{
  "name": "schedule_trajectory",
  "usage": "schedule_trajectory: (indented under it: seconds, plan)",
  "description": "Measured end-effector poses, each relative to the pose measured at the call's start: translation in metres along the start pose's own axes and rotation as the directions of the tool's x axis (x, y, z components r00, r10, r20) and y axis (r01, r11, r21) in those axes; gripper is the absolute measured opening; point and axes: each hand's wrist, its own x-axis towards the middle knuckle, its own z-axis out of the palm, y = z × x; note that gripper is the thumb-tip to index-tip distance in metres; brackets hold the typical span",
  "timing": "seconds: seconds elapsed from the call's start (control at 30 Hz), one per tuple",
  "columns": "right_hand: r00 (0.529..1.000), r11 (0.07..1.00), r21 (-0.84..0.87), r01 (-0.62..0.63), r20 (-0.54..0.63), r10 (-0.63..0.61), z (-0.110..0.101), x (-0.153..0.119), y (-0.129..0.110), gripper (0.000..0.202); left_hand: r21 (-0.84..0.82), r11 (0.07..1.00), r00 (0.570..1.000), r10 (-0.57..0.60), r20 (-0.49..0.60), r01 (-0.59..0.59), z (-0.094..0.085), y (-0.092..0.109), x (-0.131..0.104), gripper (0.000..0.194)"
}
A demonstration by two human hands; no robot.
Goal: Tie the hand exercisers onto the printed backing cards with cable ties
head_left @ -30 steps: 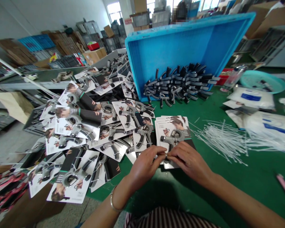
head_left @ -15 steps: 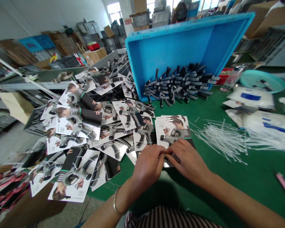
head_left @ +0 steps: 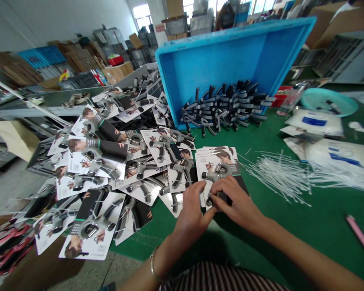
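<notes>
A grey and black hand gripper point(head_left: 220, 171) lies on a printed backing card point(head_left: 204, 158) at the top of a small card stack in front of me. My right hand point(head_left: 235, 200) bends over its lower part, thumb and fingertips pinched together near a handle end; what they pinch is hidden. My left hand point(head_left: 194, 206) rests along the stack's left edge with fingers stretched and thumb apart, holding nothing I can see. Loose white cable ties point(head_left: 280, 176) lie to the right of the stack.
A tilted blue crate point(head_left: 212, 60) with several hand grippers point(head_left: 224, 105) stands behind. Carded hand grippers point(head_left: 94, 157) pile up on the left. Bags of cable ties point(head_left: 339, 157), a turquoise basin point(head_left: 348, 103) and a pink stick point(head_left: 360, 240) are on the right.
My left hand has drawn away from the right, its fingers opening out from a pinch. The right hand stays pinched at the handle. The whole view has shifted slightly.
</notes>
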Motion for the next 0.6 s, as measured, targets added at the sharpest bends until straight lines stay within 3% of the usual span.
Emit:
schedule_trajectory:
  seconds: [0.1,0.2,0.37,0.43,0.47,0.53,0.6]
  plan:
    - [0.997,0.993,0.107,0.057,0.04,-0.061,0.004,0.006,0.002,0.006,0.04,0.999,1.0,-0.008,-0.027,0.009,0.008,-0.015,0.0,0.056]
    - [0.983,0.98,0.174,0.096,0.139,-0.121,0.004,0.007,0.004,0.009,0.083,0.997,0.999,-0.003,-0.038,0.006,0.005,-0.021,0.002,0.043]
    - [0.993,0.919,0.395,-0.001,0.107,-0.045,-0.002,-0.01,0.014,0.012,0.198,0.972,0.989,0.138,-0.055,-0.125,0.001,-0.011,0.001,0.03]
    - [0.994,0.847,0.525,-0.083,-0.019,0.109,-0.008,-0.019,0.021,0.017,0.224,0.962,0.979,0.179,-0.092,-0.155,-0.003,-0.011,0.003,0.028]
    - [0.968,0.807,0.572,-0.143,-0.09,0.235,-0.012,-0.024,0.026,0.018,0.248,0.956,0.975,0.191,-0.113,-0.159,-0.008,-0.012,0.006,0.027]
    - [0.875,0.737,0.614,-0.282,-0.15,0.46,-0.021,-0.034,0.039,0.017,0.33,0.929,0.962,0.225,-0.151,-0.166,-0.028,-0.017,0.017,0.025]
    - [0.777,0.7,0.598,-0.391,-0.194,0.599,-0.032,-0.045,0.055,0.021,0.455,0.872,0.941,0.288,-0.179,-0.18,-0.063,-0.024,0.033,0.024]
